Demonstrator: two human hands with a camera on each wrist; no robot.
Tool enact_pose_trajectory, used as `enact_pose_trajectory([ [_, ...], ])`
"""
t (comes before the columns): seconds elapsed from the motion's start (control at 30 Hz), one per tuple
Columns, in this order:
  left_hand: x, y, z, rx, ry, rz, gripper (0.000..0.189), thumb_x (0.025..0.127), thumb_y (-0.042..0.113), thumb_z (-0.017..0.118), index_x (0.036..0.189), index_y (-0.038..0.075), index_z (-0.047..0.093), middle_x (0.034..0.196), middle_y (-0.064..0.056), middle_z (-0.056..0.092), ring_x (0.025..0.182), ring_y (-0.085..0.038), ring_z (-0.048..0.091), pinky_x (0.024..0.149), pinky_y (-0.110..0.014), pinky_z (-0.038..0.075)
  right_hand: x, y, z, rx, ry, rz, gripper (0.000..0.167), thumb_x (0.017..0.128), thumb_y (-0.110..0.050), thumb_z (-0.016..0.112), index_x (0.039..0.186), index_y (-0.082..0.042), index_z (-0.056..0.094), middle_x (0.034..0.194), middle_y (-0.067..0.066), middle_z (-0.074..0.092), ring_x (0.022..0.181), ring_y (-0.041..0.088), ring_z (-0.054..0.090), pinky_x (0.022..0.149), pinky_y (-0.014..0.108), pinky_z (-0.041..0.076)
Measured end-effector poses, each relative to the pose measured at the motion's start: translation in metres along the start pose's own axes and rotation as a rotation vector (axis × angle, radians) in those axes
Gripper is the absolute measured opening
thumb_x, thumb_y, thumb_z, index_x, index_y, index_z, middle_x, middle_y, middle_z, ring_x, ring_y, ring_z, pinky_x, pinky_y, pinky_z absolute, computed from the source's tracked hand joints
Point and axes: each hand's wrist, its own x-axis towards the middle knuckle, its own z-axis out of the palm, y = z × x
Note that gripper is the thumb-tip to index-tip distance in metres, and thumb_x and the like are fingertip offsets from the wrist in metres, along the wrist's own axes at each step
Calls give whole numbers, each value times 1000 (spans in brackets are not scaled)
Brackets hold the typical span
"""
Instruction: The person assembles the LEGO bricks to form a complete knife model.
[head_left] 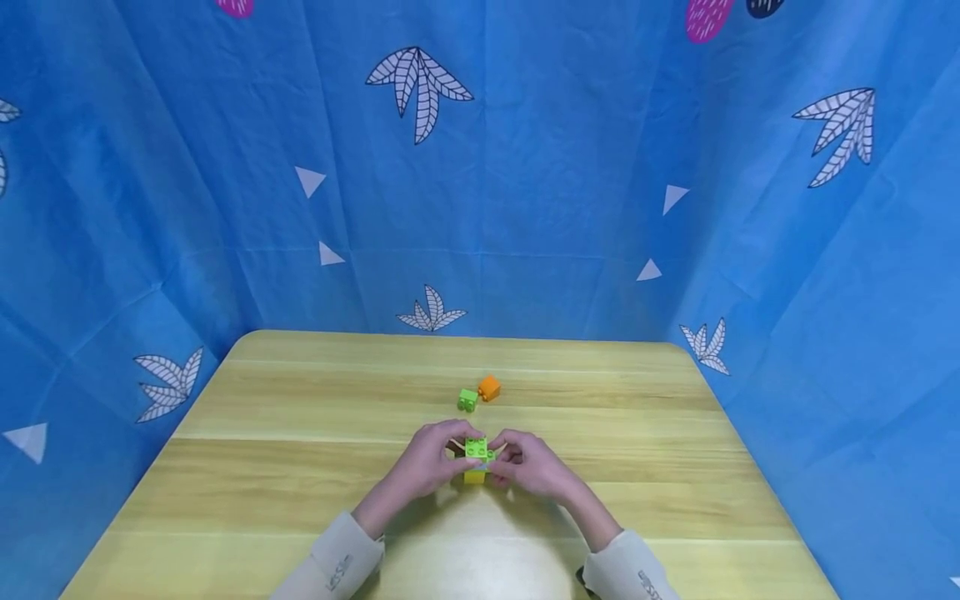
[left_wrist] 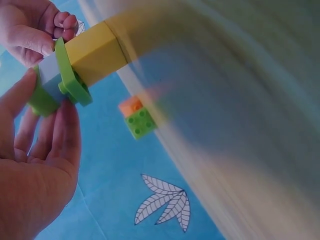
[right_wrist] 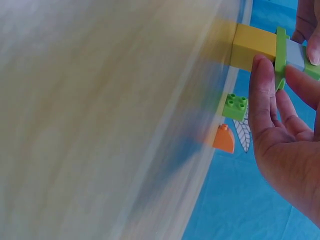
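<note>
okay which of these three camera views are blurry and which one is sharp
Head view: sharp and evenly lit, with the walls bowed by the wide lens. Left wrist view: the table smears into streaks, while the block stack stays fairly crisp. Right wrist view: the same table smear, and the orange block is soft.

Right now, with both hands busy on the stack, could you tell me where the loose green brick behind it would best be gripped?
Probably from above, pinching two opposite side walls of the loose green brick. It sits studs-up and flat on the table, so the walls stand vertical. The orange piece sits close at its far right, so fingers likely fit best on the left and near-right faces.
</note>
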Motion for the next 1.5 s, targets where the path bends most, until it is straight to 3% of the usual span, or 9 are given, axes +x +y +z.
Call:
enact_pose_trajectory([
  [0.57, 1, -1, 2, -35, 4, -15, 33, 89, 21, 82, 120, 19, 72, 118, 3, 74, 102, -17, 70, 86, -36, 62, 2, 0, -1, -37, 2, 8, 30, 98, -12, 70, 124, 1, 62, 93, 15, 73, 80, 26, 73, 72, 36, 62],
  [0.73, 3, -2, 1, -30, -21, -14, 37, 88, 22, 83, 123, 16, 71, 117, 5, 73, 102, -15, 70, 90, -33, 61, 1, 0, -1, -29, 0, 16, 30, 98, -13, 70, 125, 0, 62, 93, 14, 73, 80, 25, 72, 73, 36, 62],
  [0.93, 6, -4, -6, -146, -69, -54, 48, 90, 29, 82, 133, 13, 67, 127, -2, 71, 110, -18, 67, 96, -31, 58, 0, 1, 1, -26, 0, 12, 29, 98, -12, 70, 124, 0, 63, 93, 14, 73, 81, 26, 72, 73, 38, 62],
  [1.1, 18, -13, -14, -188, -6, -59, 42, 96, 27, 75, 135, 13, 64, 133, -14, 68, 114, -31, 68, 98, -42, 59, 2, 0, 1, -37, 2, 3, 28, 98, -11, 69, 123, 1, 63, 92, 15, 73, 80, 27, 72, 72, 37, 61],
  [1.3, 43, -34, -17, -150, 70, -98, 41, 100, 22, 70, 138, 10, 62, 134, -13, 67, 116, -28, 66, 97, -44, 59, 2, 1, 1, -33, 0, 6, 29, 98, -11, 69, 123, 2, 63, 92, 15, 73, 80, 28, 73, 69, 34, 60],
  [1.5, 67, -49, -16, -138, 95, -201, 44, 101, 22, 70, 143, 14, 60, 142, -9, 63, 126, -31, 61, 102, -49, 57, 3, 2, 0, -27, 2, 13, 27, 98, -11, 70, 122, 1, 63, 90, 13, 73, 78, 26, 72, 68, 34, 59],
])
